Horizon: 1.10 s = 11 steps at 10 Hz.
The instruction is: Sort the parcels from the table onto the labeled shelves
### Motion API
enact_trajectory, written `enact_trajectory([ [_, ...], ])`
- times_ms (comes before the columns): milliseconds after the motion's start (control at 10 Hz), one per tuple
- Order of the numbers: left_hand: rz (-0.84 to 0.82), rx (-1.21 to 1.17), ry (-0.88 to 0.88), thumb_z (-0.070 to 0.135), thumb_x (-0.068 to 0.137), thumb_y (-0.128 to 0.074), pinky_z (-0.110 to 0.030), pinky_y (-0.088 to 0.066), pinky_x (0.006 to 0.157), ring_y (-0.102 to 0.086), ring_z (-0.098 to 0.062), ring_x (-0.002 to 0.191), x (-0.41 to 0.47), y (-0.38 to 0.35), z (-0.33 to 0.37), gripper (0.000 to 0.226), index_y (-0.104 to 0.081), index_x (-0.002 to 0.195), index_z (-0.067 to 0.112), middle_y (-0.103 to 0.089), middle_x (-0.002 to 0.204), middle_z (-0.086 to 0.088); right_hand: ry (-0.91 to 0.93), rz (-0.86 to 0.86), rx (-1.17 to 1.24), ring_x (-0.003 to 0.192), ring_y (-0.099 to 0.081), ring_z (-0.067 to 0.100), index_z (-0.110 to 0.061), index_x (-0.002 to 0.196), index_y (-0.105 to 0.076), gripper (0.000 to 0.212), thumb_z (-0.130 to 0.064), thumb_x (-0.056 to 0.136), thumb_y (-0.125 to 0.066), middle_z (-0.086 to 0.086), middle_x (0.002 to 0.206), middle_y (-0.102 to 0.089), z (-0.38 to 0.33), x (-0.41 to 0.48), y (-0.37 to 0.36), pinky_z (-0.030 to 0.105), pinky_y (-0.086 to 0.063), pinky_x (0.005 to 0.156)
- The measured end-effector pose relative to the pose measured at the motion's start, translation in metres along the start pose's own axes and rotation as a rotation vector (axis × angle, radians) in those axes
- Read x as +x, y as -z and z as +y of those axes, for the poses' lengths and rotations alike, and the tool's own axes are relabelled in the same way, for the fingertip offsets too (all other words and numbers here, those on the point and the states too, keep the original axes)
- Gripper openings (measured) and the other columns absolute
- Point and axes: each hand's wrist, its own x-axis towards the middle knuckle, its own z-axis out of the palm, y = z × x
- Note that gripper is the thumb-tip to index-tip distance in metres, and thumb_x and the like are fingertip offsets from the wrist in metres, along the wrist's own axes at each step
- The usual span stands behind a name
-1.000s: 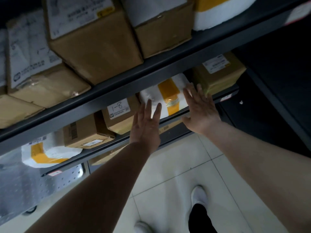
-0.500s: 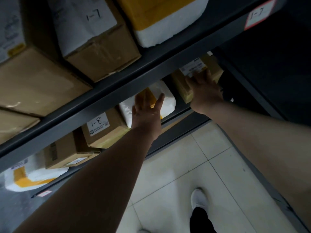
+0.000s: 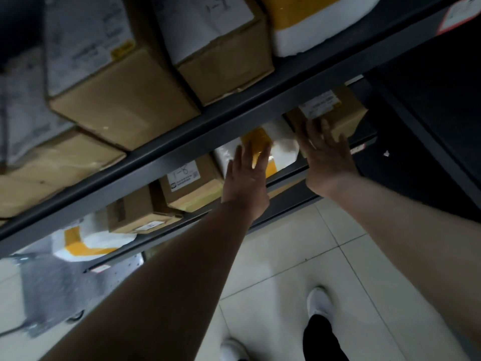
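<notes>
On the lower shelf (image 3: 285, 176), head view: white parcel with yellow tape (image 3: 285, 145) sits between a brown box marked 1-8 (image 3: 194, 185) on its left and a brown box with a printed label (image 3: 347, 118) on its right, all partly hidden by the dark rail of the upper shelf (image 3: 182, 149). Left hand (image 3: 244, 183) is flat against the front of the white parcel, fingers (image 3: 248, 155) straight and close together, holding nothing. Right hand (image 3: 325, 155) has its fingers spread wide and straight, lying over the right end of the white parcel and the near corner of the labelled box; real contact cannot be told, frame is blurred. Further left on the lower shelf are a small brown box (image 3: 135, 213) and a second white parcel with yellow tape (image 3: 86, 242). Upper shelf carries large brown boxes (image 3: 125, 100), one marked 1-7 (image 3: 226, 61), and a white foam parcel with yellow tape (image 3: 317, 27). Red-edged shelf label (image 3: 458, 14) top right. Below: pale tiled floor (image 3: 286, 256), white shoe (image 3: 318, 300).
</notes>
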Motion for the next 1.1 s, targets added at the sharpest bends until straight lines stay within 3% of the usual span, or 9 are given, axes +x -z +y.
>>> enact_trajectory([
  [100, -0.001, 0.069, 0.017, 0.023, 0.088, -0.066, -0.045, -0.009, 0.122, 0.011, -0.032, 0.149, -0.025, -0.006, -0.024, 0.106, 0.017, 0.154, 0.021, 0.014, 0.162, -0.014, 0.065, -0.003, 0.001, 0.144, 0.027, 0.021, -0.032, 0.151, 0.017, 0.102, -0.004, 0.083, -0.053, -0.007, 0.156, 0.03, -0.036, -0.012, -0.009, 0.046, 0.01, 0.116],
  [300, 0.175, -0.013, 0.282, 0.009, 0.092, -0.048, -0.038, 0.005, 0.12, 0.007, -0.031, 0.15, -0.078, 0.001, -0.106, 0.085, 0.009, 0.155, 0.01, 0.005, 0.163, -0.016, 0.309, 0.088, 0.048, 0.147, 0.018, 0.02, -0.03, 0.153, 0.009, 0.098, -0.006, 0.085, -0.058, -0.005, 0.161, 0.018, -0.123, -0.026, -0.019, 0.047, 0.004, 0.12],
  [400, 0.185, -0.005, 0.42, 0.012, 0.088, -0.056, -0.042, 0.001, 0.122, 0.001, -0.034, 0.15, -0.104, 0.002, -0.153, 0.09, 0.004, 0.154, 0.006, -0.003, 0.161, -0.019, 0.425, 0.062, 0.047, 0.146, 0.022, 0.018, -0.03, 0.153, 0.009, 0.095, -0.007, 0.087, -0.055, -0.004, 0.16, 0.018, -0.165, -0.033, -0.029, 0.048, 0.004, 0.12],
  [500, 0.058, -0.056, 0.508, 0.001, 0.086, -0.052, -0.043, -0.001, 0.123, 0.012, -0.029, 0.15, -0.119, -0.002, -0.187, 0.092, 0.006, 0.156, 0.013, 0.01, 0.163, -0.014, 0.477, -0.009, 0.019, 0.145, 0.022, 0.018, -0.029, 0.153, 0.008, 0.09, -0.008, 0.09, -0.052, -0.004, 0.16, 0.017, -0.194, -0.034, -0.039, 0.048, 0.005, 0.12],
  [600, -0.039, -0.105, 0.487, -0.001, 0.087, -0.053, -0.041, -0.005, 0.123, 0.015, -0.026, 0.149, -0.126, -0.009, -0.196, 0.094, 0.006, 0.157, 0.023, 0.015, 0.163, -0.009, 0.457, -0.085, -0.068, 0.147, 0.016, 0.021, -0.025, 0.154, 0.008, 0.088, -0.012, 0.091, -0.052, -0.001, 0.161, 0.015, -0.205, -0.033, -0.046, 0.05, 0.001, 0.12],
  [900, -0.105, -0.186, 0.473, 0.005, 0.089, -0.057, -0.042, -0.008, 0.123, 0.015, -0.026, 0.149, -0.125, -0.005, -0.2, 0.101, 0.018, 0.154, 0.022, 0.022, 0.161, -0.006, 0.394, -0.168, -0.144, 0.148, 0.014, 0.023, -0.021, 0.155, 0.005, 0.088, -0.012, 0.09, -0.055, 0.0, 0.162, 0.014, -0.224, -0.043, -0.036, 0.05, -0.002, 0.12],
  [1100, -0.086, -0.18, 0.374, 0.005, 0.09, -0.057, -0.044, -0.013, 0.122, 0.006, -0.028, 0.15, -0.157, 0.001, -0.192, 0.092, 0.004, 0.156, 0.021, 0.009, 0.164, -0.006, 0.424, -0.165, -0.246, 0.149, 0.006, 0.028, -0.019, 0.154, -0.014, 0.077, -0.018, 0.089, -0.057, 0.005, 0.162, 0.006, -0.23, -0.074, -0.039, 0.054, -0.01, 0.119],
])
